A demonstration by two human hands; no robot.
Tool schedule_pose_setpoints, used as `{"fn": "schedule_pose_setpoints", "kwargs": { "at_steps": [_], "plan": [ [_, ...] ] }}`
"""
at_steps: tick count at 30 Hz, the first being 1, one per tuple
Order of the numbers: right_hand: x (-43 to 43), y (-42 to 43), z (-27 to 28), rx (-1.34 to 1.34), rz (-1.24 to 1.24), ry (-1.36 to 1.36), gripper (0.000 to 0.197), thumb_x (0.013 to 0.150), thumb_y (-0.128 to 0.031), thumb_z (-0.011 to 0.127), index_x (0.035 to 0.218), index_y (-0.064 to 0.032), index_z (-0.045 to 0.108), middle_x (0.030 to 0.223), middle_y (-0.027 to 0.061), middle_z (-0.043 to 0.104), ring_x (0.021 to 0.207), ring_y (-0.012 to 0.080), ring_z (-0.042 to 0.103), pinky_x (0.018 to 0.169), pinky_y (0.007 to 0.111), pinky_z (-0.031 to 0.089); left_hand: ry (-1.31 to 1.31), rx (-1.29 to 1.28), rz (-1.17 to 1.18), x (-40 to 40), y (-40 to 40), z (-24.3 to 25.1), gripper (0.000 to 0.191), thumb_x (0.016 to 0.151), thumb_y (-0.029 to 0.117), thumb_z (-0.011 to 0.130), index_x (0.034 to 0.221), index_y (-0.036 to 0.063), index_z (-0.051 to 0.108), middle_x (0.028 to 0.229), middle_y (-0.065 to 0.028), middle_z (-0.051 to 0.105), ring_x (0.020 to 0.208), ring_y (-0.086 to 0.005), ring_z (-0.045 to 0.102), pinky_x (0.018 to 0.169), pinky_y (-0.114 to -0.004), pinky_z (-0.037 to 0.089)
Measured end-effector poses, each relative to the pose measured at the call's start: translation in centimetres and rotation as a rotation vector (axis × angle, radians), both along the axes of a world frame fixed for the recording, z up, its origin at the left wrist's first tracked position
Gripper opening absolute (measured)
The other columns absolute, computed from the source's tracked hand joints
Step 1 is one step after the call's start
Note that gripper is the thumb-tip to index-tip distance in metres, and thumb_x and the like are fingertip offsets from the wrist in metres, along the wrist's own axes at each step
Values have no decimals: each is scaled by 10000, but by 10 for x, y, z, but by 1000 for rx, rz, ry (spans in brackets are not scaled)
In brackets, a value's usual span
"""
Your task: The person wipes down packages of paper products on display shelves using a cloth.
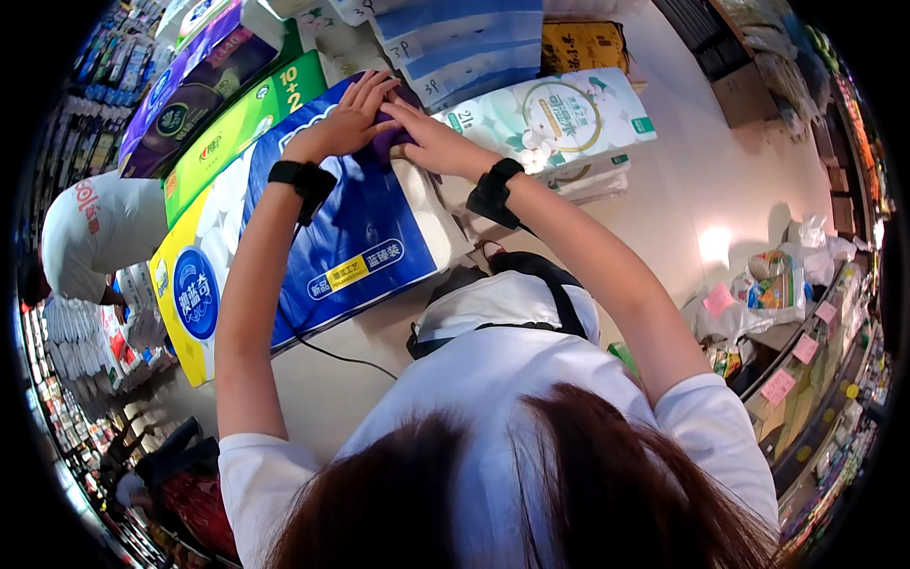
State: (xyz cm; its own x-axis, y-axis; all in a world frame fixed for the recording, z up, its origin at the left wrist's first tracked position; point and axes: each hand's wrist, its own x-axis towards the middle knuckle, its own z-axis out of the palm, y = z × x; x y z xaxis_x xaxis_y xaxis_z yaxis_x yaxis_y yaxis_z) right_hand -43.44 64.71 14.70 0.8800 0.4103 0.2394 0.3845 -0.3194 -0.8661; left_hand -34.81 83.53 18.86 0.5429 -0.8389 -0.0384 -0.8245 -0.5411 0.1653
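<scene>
Both my hands meet at the far end of a large blue-and-yellow pack of toilet rolls [348,220]. A crumpled purple cloth [387,142] lies there, mostly covered by the hands. My left hand [345,121] lies over it palm down, fingers stretched forward; whether it grips the cloth is hidden. My right hand [437,142] comes in from the other side, with the cloth between its thumb and fingers. The fingertips of the two hands overlap. A black strap with a small device sits on each wrist.
Green [242,135] and purple [199,85] paper packs stand beyond on the left. White-and-green tissue packs [561,121] and blue-white stacked packs [462,43] are ahead. A person in a white shirt [106,227] bends at left. Plastic bags [768,284] rest by a counter at right.
</scene>
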Motion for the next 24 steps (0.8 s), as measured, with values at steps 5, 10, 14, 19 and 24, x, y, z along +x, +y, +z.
{"fn": "schedule_pose_setpoints", "kwargs": {
  "at_steps": [5,10,14,19,24],
  "plan": [
    [-60,-2,3,-22,-33,18,669,847,-54,556,1458,-72,284,1472,341,302,1286,471,414,1047,444,391,-59,-81,-104,-52,3,-8,609,972,393,510,1416,12,340,1492,-187,342,1436,-364,242,1180,-468,201],
    [-138,-14,19,33,-22,191,746,817,-3,548,1492,-26,232,1492,246,333,1311,410,414,1077,415,368,4,-36,-150,-132,-18,26,500,969,283,512,1342,-35,408,1388,-205,436,1413,-362,291,1182,-463,199],
    [-178,-22,30,-48,-71,93,656,805,40,544,1424,-19,335,1456,242,377,1265,414,450,1039,439,398,51,-25,-206,-169,-22,33,490,965,281,513,1327,-34,413,1385,-211,430,1408,-373,288,1183,-471,187],
    [-194,-30,40,-86,-64,-61,442,822,29,527,1261,-13,485,1154,190,538,1016,412,562,822,441,488,150,-23,-135,-198,-27,45,488,950,255,523,1329,-30,409,1366,-195,439,1394,-374,301,1179,-474,190],
    [-203,-56,47,-25,49,45,495,776,47,527,1264,-32,507,1168,190,548,1028,387,573,843,448,482,283,-77,-80,-221,-36,57,537,928,285,574,1338,-21,413,1342,-196,467,1357,-387,348,1155,-492,224]
  ]
}}
